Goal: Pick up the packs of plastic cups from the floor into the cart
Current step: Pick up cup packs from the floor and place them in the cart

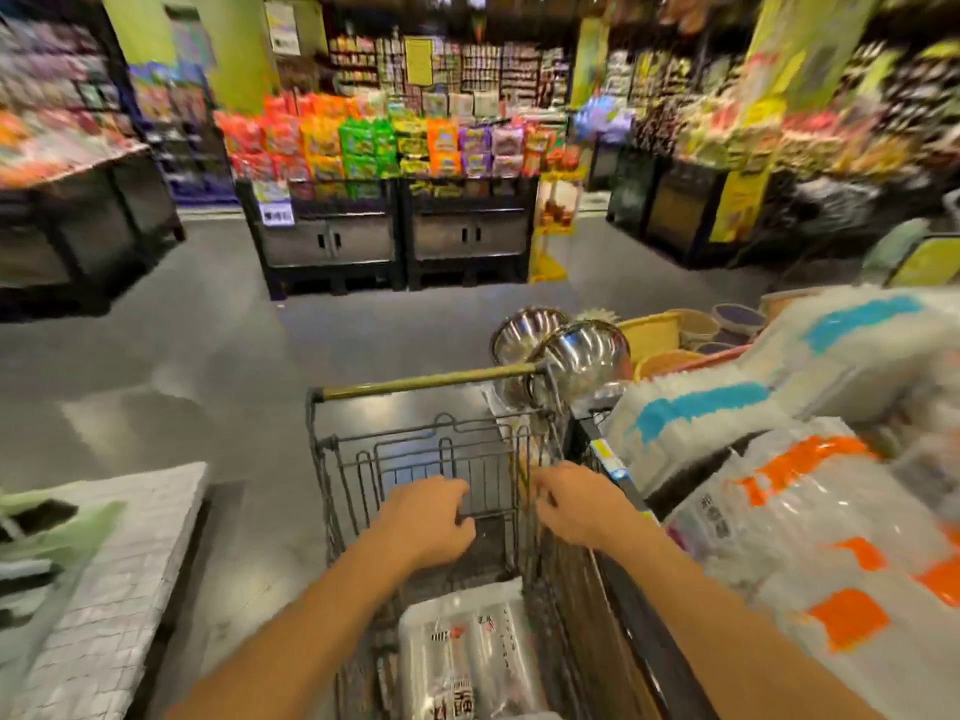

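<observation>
One glossy plastic pack (467,652), wire cart (426,379)

Both bare forearms reach from the near edge toward the far middle, drawing slightly closer together. The left hand (428,517) lies palm down, knuckles up, its fingers curled over a wire of the grey wire shopping cart (318,444). To its right and apart from it, the right hand (576,504) is also palm down, its fingers bent round the cart's right-side wires. Both wrists look straight. Blur softens the fingertips.
</observation>
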The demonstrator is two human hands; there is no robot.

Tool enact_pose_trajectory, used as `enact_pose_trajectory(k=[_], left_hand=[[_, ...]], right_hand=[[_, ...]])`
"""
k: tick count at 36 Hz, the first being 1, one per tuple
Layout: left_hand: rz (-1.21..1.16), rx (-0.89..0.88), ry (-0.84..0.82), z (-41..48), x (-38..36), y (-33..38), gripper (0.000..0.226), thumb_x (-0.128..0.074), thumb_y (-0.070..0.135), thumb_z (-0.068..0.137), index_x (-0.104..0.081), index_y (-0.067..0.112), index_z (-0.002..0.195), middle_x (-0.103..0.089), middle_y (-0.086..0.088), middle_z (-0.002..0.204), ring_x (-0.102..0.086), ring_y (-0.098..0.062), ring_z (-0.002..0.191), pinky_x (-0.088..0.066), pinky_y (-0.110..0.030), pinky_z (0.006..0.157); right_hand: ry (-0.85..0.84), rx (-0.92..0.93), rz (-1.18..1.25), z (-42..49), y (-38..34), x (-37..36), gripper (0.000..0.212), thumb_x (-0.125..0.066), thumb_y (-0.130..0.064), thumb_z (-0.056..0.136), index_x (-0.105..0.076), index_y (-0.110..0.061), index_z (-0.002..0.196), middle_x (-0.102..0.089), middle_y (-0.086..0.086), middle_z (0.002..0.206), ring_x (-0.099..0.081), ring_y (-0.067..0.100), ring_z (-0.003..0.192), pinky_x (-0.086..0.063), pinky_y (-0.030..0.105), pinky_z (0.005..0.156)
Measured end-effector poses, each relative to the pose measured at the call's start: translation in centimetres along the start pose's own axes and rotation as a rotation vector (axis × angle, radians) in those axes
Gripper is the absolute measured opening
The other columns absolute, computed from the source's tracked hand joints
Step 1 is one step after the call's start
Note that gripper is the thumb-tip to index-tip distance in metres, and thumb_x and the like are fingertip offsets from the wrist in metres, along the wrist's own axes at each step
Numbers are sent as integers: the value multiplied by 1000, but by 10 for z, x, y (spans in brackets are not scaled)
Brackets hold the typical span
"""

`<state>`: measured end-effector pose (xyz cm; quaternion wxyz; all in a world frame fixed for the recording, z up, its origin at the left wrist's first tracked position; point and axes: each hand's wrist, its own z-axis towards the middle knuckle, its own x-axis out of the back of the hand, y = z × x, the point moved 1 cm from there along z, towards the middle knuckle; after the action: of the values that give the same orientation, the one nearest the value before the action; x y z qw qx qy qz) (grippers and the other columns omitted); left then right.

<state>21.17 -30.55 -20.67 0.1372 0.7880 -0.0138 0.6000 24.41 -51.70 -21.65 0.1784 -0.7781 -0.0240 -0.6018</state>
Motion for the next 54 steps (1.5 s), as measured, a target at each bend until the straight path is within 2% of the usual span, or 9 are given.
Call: enact_pose_trajectory(k=[5,12,19,23,29,38,42,47,54], left_hand=[[-11,-154,50,-18,54,17,54,-44,50,92,-45,24,140,-52,-3,139,-54,-26,120,-48,-44,98],[27,-410,94,-56,89,47,43,-45,49,92,-54,28,128,-61,2,124,-59,-21,108,-52,-40,88],[44,-651,58,-116,90,103,45,-49,51,89,-56,28,127,-62,1,122,-59,-21,107,-51,-39,90],[28,-784,30,-148,81,146,38,-48,53,89,-58,31,119,-63,6,121,-57,-17,106,-47,-32,86],[17,-958,-20,-215,64,215,39,-53,53,91,-55,34,125,-56,10,131,-54,-15,116,-44,-33,102],[68,-1302,-46,-348,28,329,40,-54,47,91,-58,28,126,-60,5,123,-58,-17,106,-47,-28,84],[87,-1411,-85,-416,4,370,41,-53,51,89,-58,30,123,-62,5,118,-57,-16,104,-48,-32,91],[80,-1559,-121,-499,-20,408,38,-53,47,92,-58,29,125,-60,6,126,-55,-16,114,-44,-30,95],[162,-1744,-281,-597,-62,437,42,-52,53,88,-59,29,123,-63,5,119,-59,-17,104,-49,-34,91]], right_hand=[[128,-93,22,-49,-19,51,27,-46,-33,96,-60,-18,112,-64,4,105,-61,26,98,-50,37,82],[265,-348,49,-141,-34,74,34,-50,-43,96,-57,-27,125,-64,0,120,-61,26,111,-49,36,92],[295,-606,62,-271,-48,68,39,-53,-43,96,-56,-26,131,-61,2,130,-58,24,116,-47,35,96],[324,-740,61,-345,-53,61,38,-52,-43,97,-57,-27,131,-60,1,130,-58,24,114,-49,38,96],[372,-930,61,-458,-59,44,39,-53,-45,94,-56,-26,129,-61,3,128,-58,26,112,-50,39,91],[420,-1235,99,-655,-99,13,40,-53,-42,96,-56,-23,132,-58,2,133,-54,24,121,-45,36,94],[430,-1378,98,-739,-128,-2,36,-53,-43,95,-57,-24,125,-62,0,125,-58,24,112,-46,33,82],[441,-1514,103,-827,-172,-21,37,-53,-39,97,-56,-24,131,-59,0,133,-56,25,118,-46,35,92],[464,-1726,162,-908,-232,-75,43,-52,-47,94,-55,-25,131,-61,4,128,-59,28,111,-50,38,86]])
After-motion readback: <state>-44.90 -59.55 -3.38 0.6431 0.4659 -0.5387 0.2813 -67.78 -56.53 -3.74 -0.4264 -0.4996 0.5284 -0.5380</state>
